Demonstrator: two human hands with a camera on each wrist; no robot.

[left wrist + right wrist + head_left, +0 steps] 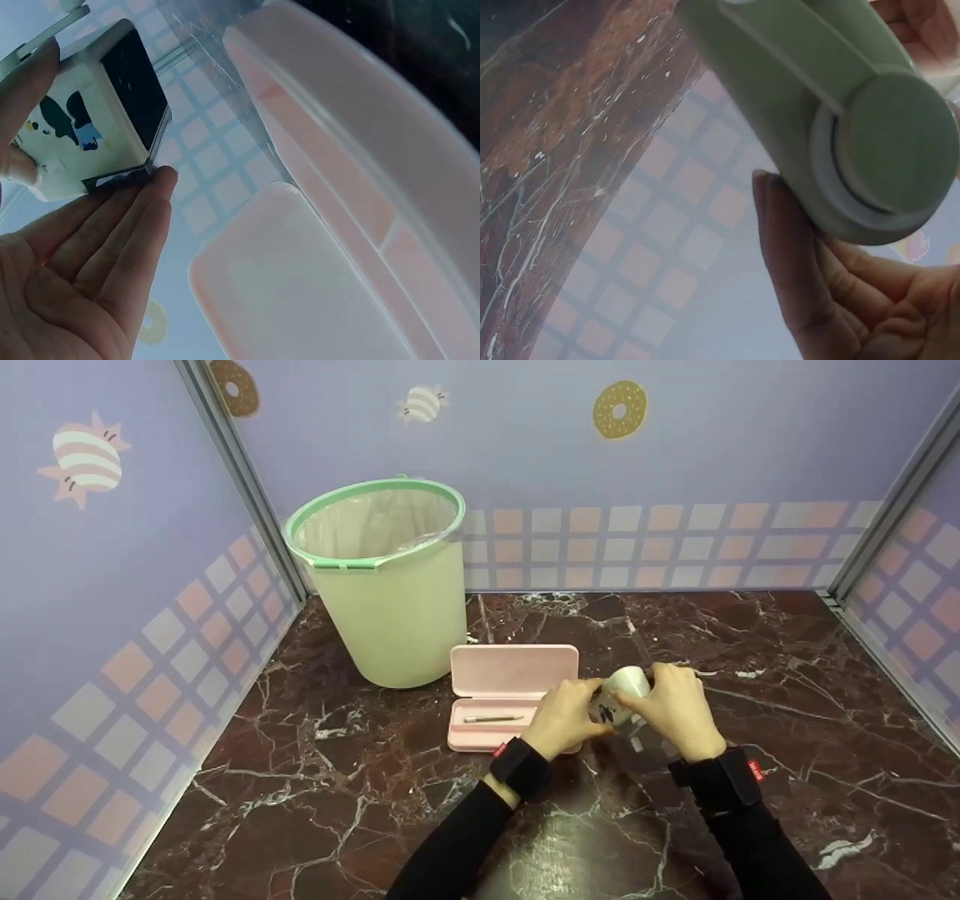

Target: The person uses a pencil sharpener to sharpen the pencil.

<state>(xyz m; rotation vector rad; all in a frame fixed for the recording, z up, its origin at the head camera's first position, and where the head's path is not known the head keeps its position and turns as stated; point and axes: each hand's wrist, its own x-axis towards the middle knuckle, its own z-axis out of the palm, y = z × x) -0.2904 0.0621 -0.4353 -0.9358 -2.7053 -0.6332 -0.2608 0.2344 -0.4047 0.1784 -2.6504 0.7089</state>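
A crank pencil sharpener (611, 714), pale with a cartoon print, is held tilted between both hands above the tabletop. Its dark base shows in the left wrist view, its green crank (896, 150) in the right wrist view. My right hand (679, 709) grips the crank end, thumb nearest the head camera. On the sharpener's other end is my left hand (562, 716), thumb and fingers on opposite sides; in the left wrist view its long fingers lie fairly straight, tips at the base edge. Beside it, a pink pencil case (514, 671) lies open with a short pencil (493, 718) inside.
A pale green bin (401, 615) with a plastic liner and green rim stands behind the pencil case to the left. The dark marbled tabletop (300, 810) is bounded by patterned panels (675, 457) at the back and sides.
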